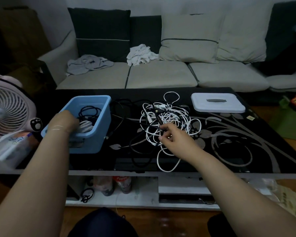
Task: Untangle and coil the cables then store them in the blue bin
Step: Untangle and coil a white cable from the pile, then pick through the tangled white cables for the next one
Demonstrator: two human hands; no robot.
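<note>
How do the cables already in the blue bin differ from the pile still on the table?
The cables in the bin are black and wound into a neat coil; the pile is mostly white with some black strands, knotted and sprawling loosely. The coil sits inside the blue bin, where the left hand reaches in; the pile lies on the dark table, with the right hand pinching a strand. Both are thin cords.

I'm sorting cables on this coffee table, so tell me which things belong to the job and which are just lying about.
For the job:
blue bin
coiled black cable inside it
tangle of white and black cables
left hand in the bin
right hand pinching a black cable

Lying about:
white lidded box
fan
clothes on the sofa
</note>
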